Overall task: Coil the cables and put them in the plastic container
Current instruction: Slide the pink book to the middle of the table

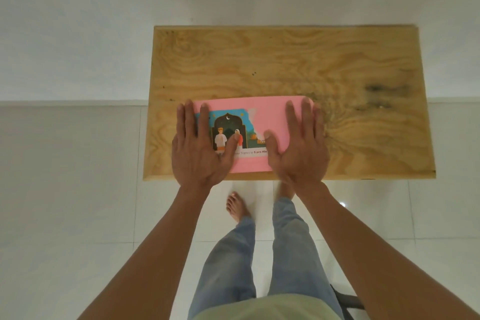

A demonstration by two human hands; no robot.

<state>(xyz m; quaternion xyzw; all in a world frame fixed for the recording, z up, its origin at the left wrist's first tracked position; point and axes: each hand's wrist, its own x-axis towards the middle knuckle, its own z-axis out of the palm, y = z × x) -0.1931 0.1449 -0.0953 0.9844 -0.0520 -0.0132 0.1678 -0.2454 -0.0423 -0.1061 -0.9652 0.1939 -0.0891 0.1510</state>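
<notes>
Pink plastic container (259,122), lid on, sits at the near edge of the plywood tabletop (285,65), left of centre; its torn sticker shows two figures under a dark arch with a crescent, legible print "5 pcs Mie". Left hand (200,148) and right hand (298,148) lie flat on the lid, fingers spread, gripping nothing, covering part of the label. Bare feet and blue jeans (288,247) stand on white tile floor (78,189) below the near edge.

I see bare forearms, no sleeves, no rings/watch on left hand (200,148) or right hand (298,148). Faded blue jeans (259,254), pale green shirt hem (262,308). Feet bare (237,206).
</notes>
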